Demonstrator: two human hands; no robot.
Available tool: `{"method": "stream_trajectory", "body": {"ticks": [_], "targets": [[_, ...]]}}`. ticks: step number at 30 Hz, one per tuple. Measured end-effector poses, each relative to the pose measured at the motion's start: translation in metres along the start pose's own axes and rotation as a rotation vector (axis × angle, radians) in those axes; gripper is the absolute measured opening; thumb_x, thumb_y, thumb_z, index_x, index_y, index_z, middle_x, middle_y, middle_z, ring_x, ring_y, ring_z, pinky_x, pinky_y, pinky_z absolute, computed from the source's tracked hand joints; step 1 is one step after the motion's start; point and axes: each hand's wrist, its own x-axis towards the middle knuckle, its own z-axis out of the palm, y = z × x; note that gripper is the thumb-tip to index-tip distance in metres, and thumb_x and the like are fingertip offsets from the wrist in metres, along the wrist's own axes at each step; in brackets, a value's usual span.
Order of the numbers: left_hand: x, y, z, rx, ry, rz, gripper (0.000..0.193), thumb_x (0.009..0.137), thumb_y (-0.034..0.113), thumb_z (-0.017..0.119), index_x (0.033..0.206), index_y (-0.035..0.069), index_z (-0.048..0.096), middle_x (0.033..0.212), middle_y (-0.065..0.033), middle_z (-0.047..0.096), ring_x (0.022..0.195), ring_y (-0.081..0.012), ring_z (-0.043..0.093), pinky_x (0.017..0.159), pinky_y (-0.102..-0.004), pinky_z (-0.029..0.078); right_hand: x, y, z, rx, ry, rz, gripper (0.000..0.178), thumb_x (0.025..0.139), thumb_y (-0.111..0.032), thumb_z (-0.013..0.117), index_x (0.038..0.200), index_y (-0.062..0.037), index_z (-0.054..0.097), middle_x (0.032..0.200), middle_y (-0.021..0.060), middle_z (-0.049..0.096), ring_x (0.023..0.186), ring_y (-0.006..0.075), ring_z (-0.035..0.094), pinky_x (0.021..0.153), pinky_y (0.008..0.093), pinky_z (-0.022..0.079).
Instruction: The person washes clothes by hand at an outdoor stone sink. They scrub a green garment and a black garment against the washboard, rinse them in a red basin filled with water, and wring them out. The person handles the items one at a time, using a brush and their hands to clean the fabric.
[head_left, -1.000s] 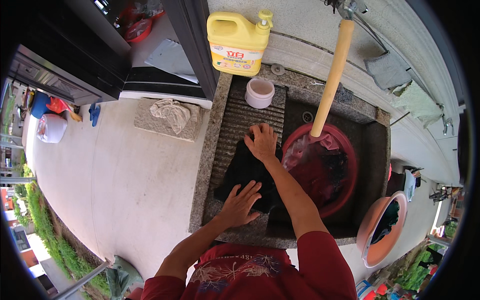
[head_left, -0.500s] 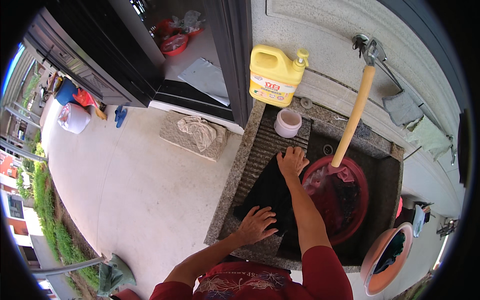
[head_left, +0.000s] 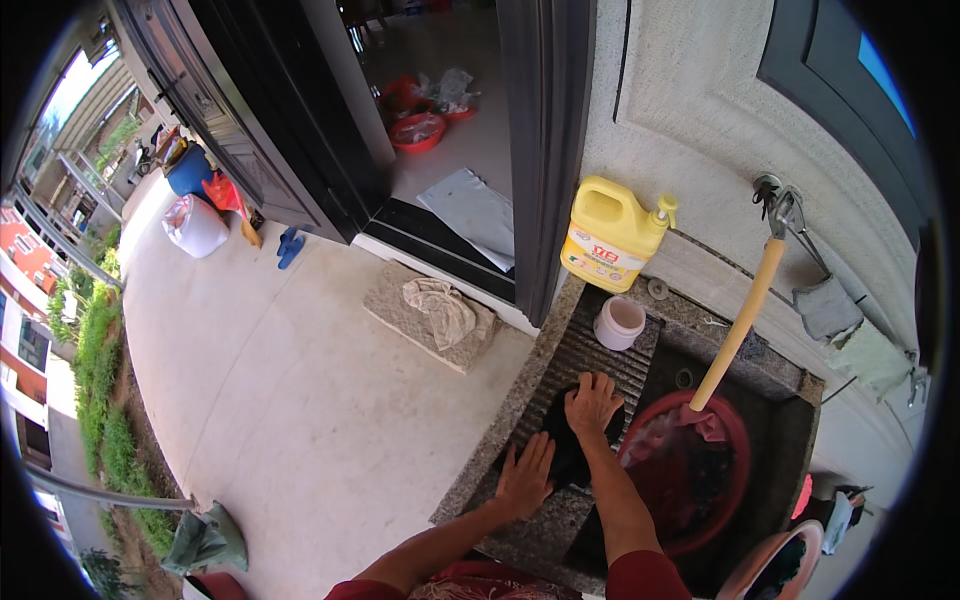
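A black cloth (head_left: 572,462) lies bunched on the ribbed washboard (head_left: 632,368) at the left side of the stone sink (head_left: 790,440). On its far end my right hand (head_left: 594,406) presses down, fingers curled over the fabric. My left hand (head_left: 526,480) rests flat against the near left part, fingers stretched out. Beside my right forearm, a red basin (head_left: 742,440) holds dark water with pink and dark fabric in it. A pale pink tub (head_left: 619,324) stands at the washboard's far end.
A yellow pump jug (head_left: 612,235) stands by the sink's far edge. From the wall tap (head_left: 785,210), a tan hose (head_left: 742,322) reaches down into the basin. An orange basin (head_left: 735,578) with dark fabric is at lower right. A stone step (head_left: 385,300) bears a crumpled rag (head_left: 440,308).
The black cloth is more bunched up, and my hands are closer together on it. My left hand has flattened against the cloth. The whole view has shifted, with the scene lower and farther right.
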Motion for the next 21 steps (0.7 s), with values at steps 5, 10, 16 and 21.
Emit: {"method": "stream_trajectory", "body": {"ticks": [5,10,16,21], "targets": [[0.001,-0.007,-0.021,-0.123,-0.242,0.058,0.068,0.092,0.042,0.048,0.141,0.000,0.028,0.151,-0.0156,0.016,0.142,-0.0278,0.005,0.109,-0.0553,0.017,-0.079,-0.013,-0.045,0.396,-0.209,-0.262,0.010,0.075,-0.013,0.065,0.081,-0.0076,0.059,0.073,0.0074,0.039,0.060,0.0195,0.042,0.041,0.0316,0.031],[0.000,-0.010,-0.006,-0.040,-0.110,0.150,0.063,0.088,0.035,0.054,0.139,0.007,0.033,0.150,-0.0149,0.020,0.141,-0.0293,0.009,0.107,-0.0573,0.016,-0.074,0.013,-0.029,0.202,-0.371,-0.252,0.013,0.078,-0.013,0.061,0.073,-0.0069,0.050,0.071,0.0073,0.044,0.061,0.0222,0.047,0.047,0.0354,0.036],[-0.002,-0.016,0.005,-0.223,0.159,0.186,0.070,0.087,0.034,0.057,0.144,0.009,0.025,0.149,-0.0180,0.018,0.139,-0.0341,0.014,0.105,-0.0577,0.022,0.013,0.012,0.010,-0.028,-0.025,0.124,0.010,0.077,-0.015,0.062,0.081,-0.0096,0.054,0.078,0.0067,0.049,0.080,0.0277,0.051,0.067,0.0444,0.039],[-0.012,-0.025,0.024,-0.227,0.226,0.017,0.064,0.089,0.040,0.055,0.141,0.010,0.033,0.146,-0.0188,0.023,0.137,-0.0366,0.017,0.103,-0.0621,0.022,-0.061,-0.013,-0.037,0.471,-0.277,-0.254,0.004,0.078,-0.012,0.062,0.079,-0.0152,0.059,0.069,0.0066,0.047,0.054,0.0200,0.047,0.044,0.0334,0.037]]}}
